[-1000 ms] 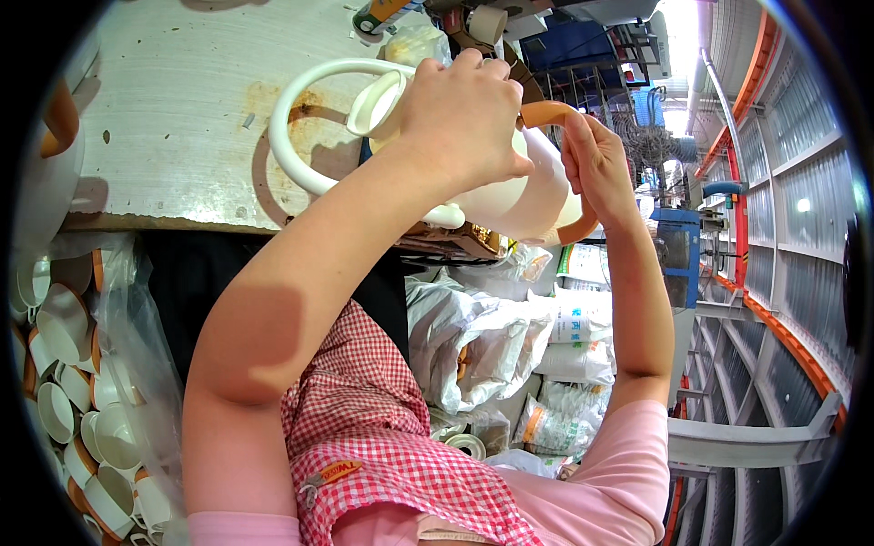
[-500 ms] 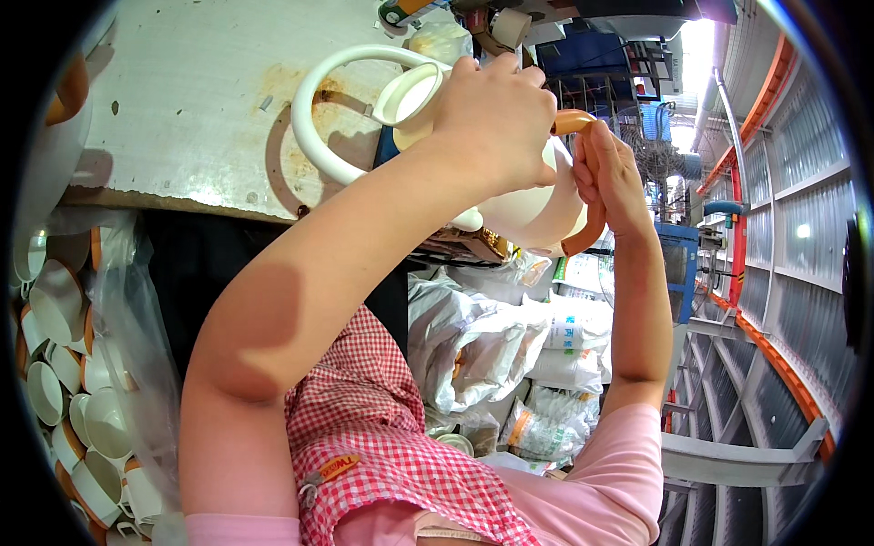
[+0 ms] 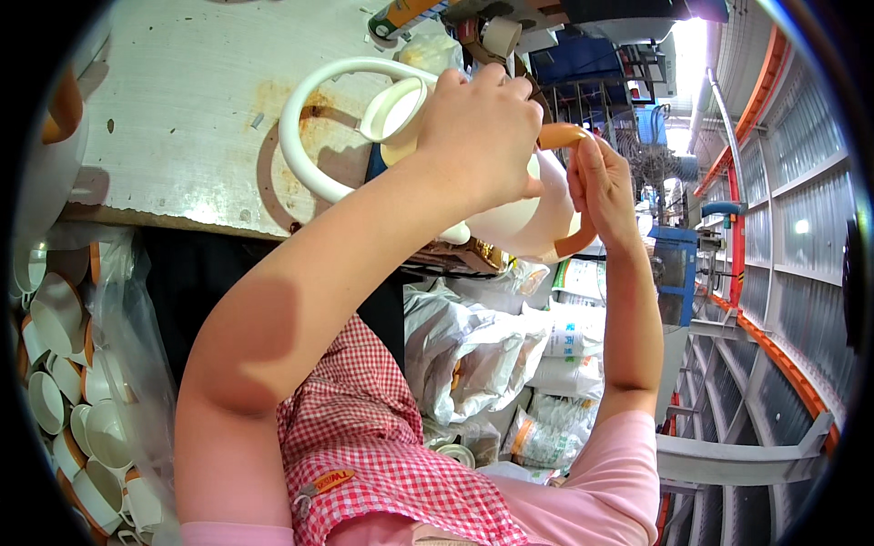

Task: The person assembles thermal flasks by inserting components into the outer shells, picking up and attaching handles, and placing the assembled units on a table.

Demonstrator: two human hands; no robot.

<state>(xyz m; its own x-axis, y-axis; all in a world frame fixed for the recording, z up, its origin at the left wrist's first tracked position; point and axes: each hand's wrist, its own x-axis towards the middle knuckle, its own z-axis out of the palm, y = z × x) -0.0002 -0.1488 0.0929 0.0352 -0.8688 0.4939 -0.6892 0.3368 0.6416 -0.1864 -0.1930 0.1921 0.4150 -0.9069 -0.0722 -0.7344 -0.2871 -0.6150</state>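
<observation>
A pale white plastic vessel (image 3: pixel 519 223) is tilted over the table's edge, with a large white loop handle (image 3: pixel 291 136) and a cream cup-like opening (image 3: pixel 393 111) on its left. My left hand (image 3: pixel 482 136) is wrapped over its upper side, some fingertips hidden behind it. An orange-brown curved piece (image 3: pixel 563 136) bends around the vessel's right end. My right hand (image 3: pixel 603 191) is closed on this piece, thumb pressed to its outer side. Its lower end (image 3: pixel 575 244) rests against the vessel's underside. How the piece joins the vessel is hidden by my hands.
The vessel is over a white work table (image 3: pixel 191 118) with brown stains. At lower left, a clear plastic bag (image 3: pixel 137 309) stands beside many white vessels (image 3: pixel 100 428) with brown parts. White sacks (image 3: pixel 560 350) lie below the table. An orange can (image 3: pixel 405 16) lies at the back.
The whole view has shifted slightly, table included. Both hands keep their hold on the vessel and the curved piece, with little visible movement between them.
</observation>
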